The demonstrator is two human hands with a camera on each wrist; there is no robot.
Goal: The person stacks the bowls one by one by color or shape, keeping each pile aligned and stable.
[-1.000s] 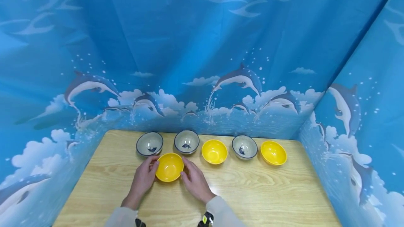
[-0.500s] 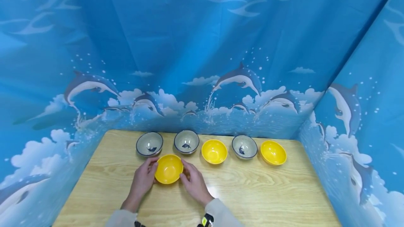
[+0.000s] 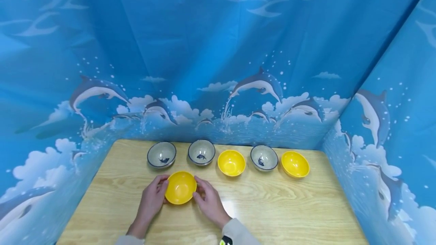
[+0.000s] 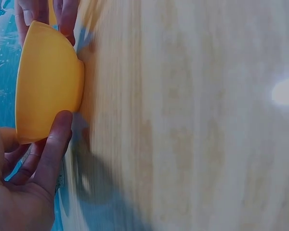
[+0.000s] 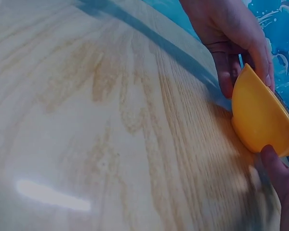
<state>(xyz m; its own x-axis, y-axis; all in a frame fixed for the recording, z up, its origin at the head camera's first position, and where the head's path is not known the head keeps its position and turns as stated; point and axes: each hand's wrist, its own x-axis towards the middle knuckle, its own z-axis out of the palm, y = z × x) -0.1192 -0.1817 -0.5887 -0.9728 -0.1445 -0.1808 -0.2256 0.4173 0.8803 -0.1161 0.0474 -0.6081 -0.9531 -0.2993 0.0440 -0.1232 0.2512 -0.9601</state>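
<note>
Fingers (image 4: 56, 147) grip yel bowl (image 3: 181, 188), wood tbl (image 3: 282, 207) below, blue dolphin curtain (image 3: 204, 56) behind

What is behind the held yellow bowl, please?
A grey bowl stands behind-left, another grey bowl behind-right; in the head view, the held bowl covers the table beneath.

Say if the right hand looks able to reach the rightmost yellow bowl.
Probably not yet: the right hand grips the nearest yellow bowl. Otherwise, the way to the rightmost yellow bowl looks free.
</note>
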